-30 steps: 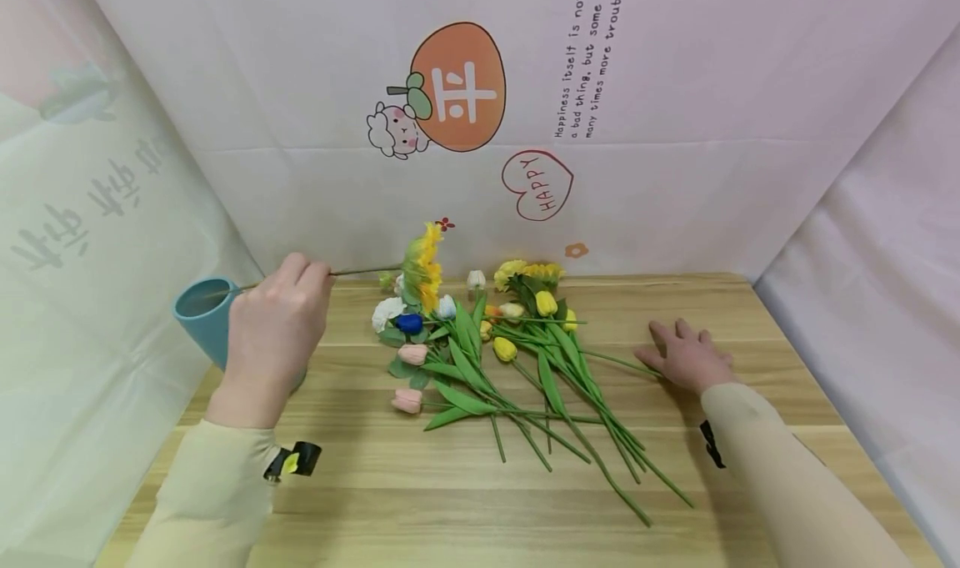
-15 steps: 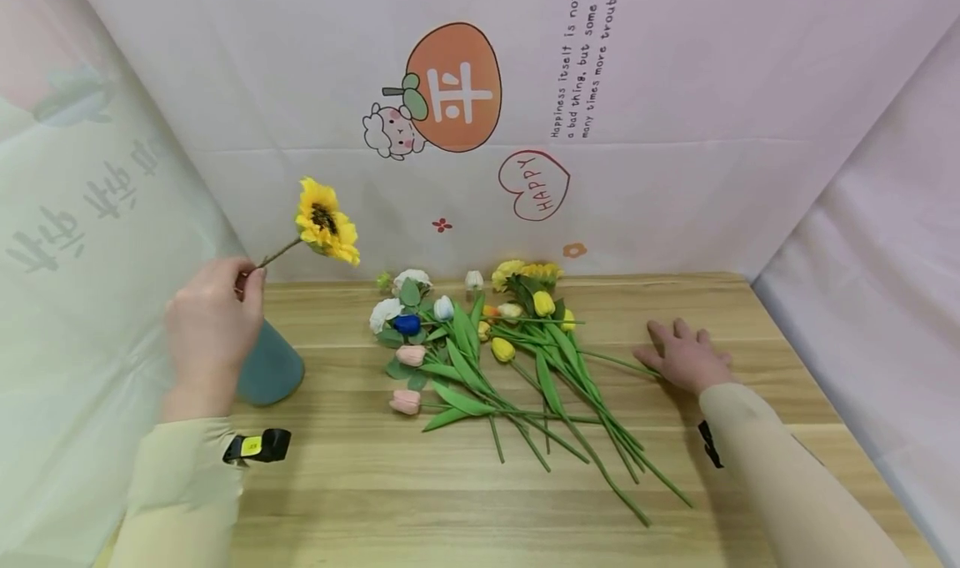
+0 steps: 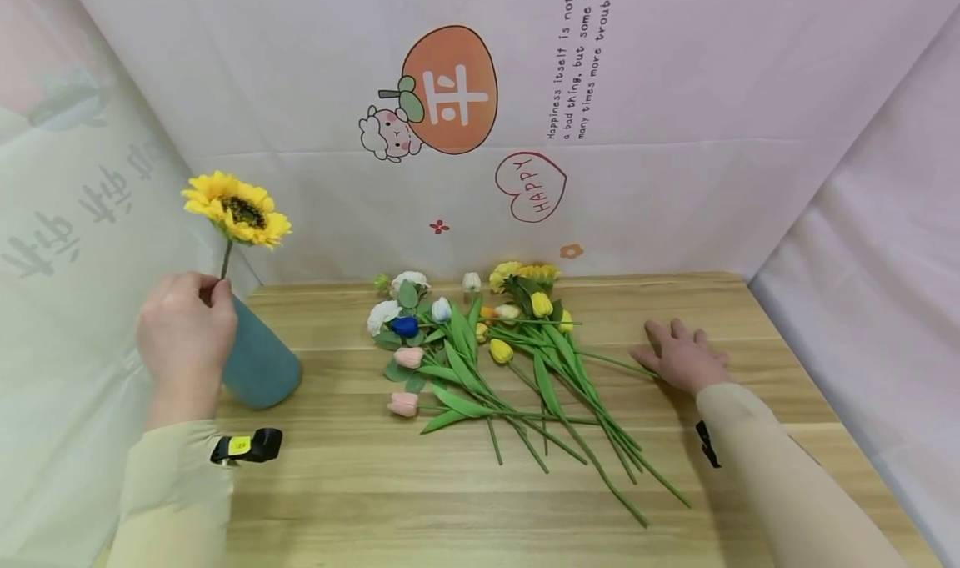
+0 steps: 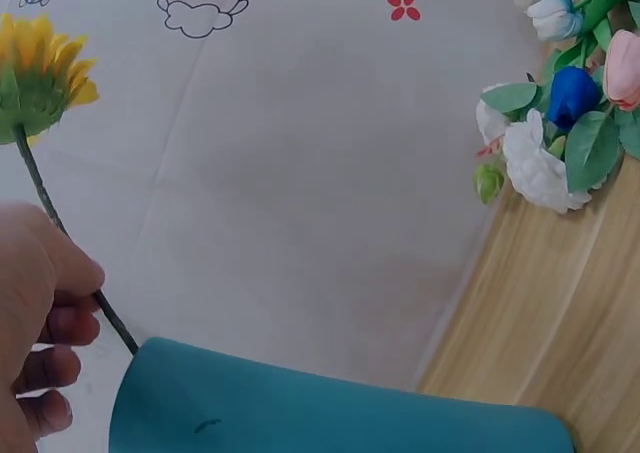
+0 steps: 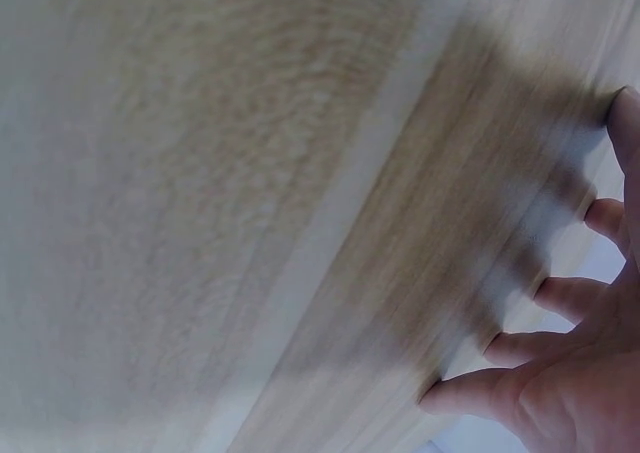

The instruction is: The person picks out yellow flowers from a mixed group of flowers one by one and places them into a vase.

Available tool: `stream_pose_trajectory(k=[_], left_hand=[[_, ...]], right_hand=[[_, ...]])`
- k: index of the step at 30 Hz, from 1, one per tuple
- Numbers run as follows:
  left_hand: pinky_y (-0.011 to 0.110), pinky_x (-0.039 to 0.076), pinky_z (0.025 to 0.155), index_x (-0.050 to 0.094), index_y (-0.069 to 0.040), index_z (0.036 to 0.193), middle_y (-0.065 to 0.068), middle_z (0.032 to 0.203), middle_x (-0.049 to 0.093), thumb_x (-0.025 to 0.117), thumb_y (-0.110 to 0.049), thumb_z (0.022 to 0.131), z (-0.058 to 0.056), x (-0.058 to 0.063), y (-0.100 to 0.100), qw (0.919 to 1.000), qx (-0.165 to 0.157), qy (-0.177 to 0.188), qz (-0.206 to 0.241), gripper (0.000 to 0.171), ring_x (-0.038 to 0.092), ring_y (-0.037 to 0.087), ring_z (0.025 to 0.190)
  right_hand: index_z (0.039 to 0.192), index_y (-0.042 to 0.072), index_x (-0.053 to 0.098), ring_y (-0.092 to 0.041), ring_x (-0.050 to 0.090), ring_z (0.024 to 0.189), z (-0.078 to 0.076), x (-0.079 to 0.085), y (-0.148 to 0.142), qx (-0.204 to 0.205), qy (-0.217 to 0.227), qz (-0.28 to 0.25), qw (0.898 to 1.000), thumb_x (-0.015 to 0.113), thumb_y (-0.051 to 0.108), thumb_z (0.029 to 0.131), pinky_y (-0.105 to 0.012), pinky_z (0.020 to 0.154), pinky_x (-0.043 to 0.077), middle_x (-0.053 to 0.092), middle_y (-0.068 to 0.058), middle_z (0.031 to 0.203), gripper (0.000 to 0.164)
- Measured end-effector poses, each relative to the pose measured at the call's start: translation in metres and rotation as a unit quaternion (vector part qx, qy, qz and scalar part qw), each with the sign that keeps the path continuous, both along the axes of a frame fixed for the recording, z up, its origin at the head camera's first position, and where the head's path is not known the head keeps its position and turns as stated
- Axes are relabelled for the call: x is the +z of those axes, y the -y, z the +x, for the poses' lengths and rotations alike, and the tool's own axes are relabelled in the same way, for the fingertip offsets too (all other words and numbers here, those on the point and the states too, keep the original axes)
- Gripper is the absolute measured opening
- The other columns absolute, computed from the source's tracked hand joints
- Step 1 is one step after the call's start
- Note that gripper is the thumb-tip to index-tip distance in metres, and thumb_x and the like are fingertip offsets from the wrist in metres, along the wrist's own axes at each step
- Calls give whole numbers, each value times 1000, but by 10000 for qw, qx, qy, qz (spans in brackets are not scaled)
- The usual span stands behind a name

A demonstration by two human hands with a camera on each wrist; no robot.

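Observation:
My left hand (image 3: 187, 330) pinches the stem of a yellow sunflower (image 3: 238, 209) between thumb and fingers, with the bloom upright above it. In the left wrist view the lower stem (image 4: 115, 318) reaches the mouth of a blue vase (image 4: 340, 403), and its end is out of sight. The vase (image 3: 262, 359) stands at the left of the table, partly behind that hand. On the right, my right hand (image 3: 684, 358) rests on the table with its fingers spread, next to the tip of a green stem. In the right wrist view, the fingertips (image 5: 455, 393) touch the wood.
Mid-table lies a loose pile of artificial flowers: pink tulips (image 3: 405, 404), a blue tulip (image 3: 405, 327), yellow tulips (image 3: 501, 351), white blooms (image 3: 384, 316) and yellow blooms (image 3: 507, 276). Their green stems point toward the front right. A printed cloth (image 3: 637, 201) hangs behind the wooden table (image 3: 375, 501).
The left hand has carried the sunflower leftward from above the pile to the vase, turning it from lying sideways to upright. The right hand stays in place.

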State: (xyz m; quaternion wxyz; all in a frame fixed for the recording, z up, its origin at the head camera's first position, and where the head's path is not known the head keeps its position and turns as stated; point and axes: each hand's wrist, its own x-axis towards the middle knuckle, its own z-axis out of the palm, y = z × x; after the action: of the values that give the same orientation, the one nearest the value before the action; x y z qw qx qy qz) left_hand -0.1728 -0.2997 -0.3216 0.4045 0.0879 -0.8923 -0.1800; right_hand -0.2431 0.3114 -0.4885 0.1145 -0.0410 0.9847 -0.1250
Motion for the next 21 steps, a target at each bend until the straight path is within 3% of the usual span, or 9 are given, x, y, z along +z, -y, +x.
stream_pose_trajectory(k=[6, 9, 13, 16, 21], left_hand=[[62, 39, 79, 68, 10, 93, 28, 95, 57, 55, -13, 95, 8, -5, 5, 9969, 356, 603, 353, 27, 46, 51, 96], [60, 36, 81, 68, 11, 93, 29, 95, 57, 57, -13, 95, 11, -11, 5, 9961, 460, 588, 470, 27, 44, 51, 97], [59, 38, 81, 68, 11, 91, 28, 95, 54, 61, -11, 92, 15, -23, -3, 9971, 539, -153, 516, 23, 43, 49, 98], [59, 39, 79, 67, 13, 88, 28, 92, 52, 64, -7, 90, 18, -34, -13, 9963, 269, -794, 167, 20, 45, 48, 92], [56, 39, 68, 66, 10, 84, 26, 87, 55, 65, -6, 88, 15, -51, -41, 9917, -421, -990, -698, 17, 46, 47, 79]], right_hand=[[152, 12, 20, -68, 3, 126, 1, -1, 0, 20, 6, 7, 10000, 40, 68, 93, -91, 81, 11, 8, -37, 151, 84], [152, 12, 20, -68, 3, 126, 1, 0, 1, 10, 20, -11, 10000, 40, 67, 93, -91, 81, 10, 7, -37, 151, 83], [152, 12, 19, -68, 2, 126, 1, 0, 1, -2, 39, -41, 10000, 41, 66, 94, -91, 81, 10, 7, -37, 151, 83], [153, 12, 19, -68, 2, 127, 0, -1, 0, -2, 45, -41, 10000, 40, 66, 93, -91, 81, 10, 6, -37, 151, 83], [153, 13, 18, -67, 2, 127, -2, -4, -1, -16, 46, -34, 10000, 40, 66, 94, -91, 81, 10, 6, -36, 151, 83]])
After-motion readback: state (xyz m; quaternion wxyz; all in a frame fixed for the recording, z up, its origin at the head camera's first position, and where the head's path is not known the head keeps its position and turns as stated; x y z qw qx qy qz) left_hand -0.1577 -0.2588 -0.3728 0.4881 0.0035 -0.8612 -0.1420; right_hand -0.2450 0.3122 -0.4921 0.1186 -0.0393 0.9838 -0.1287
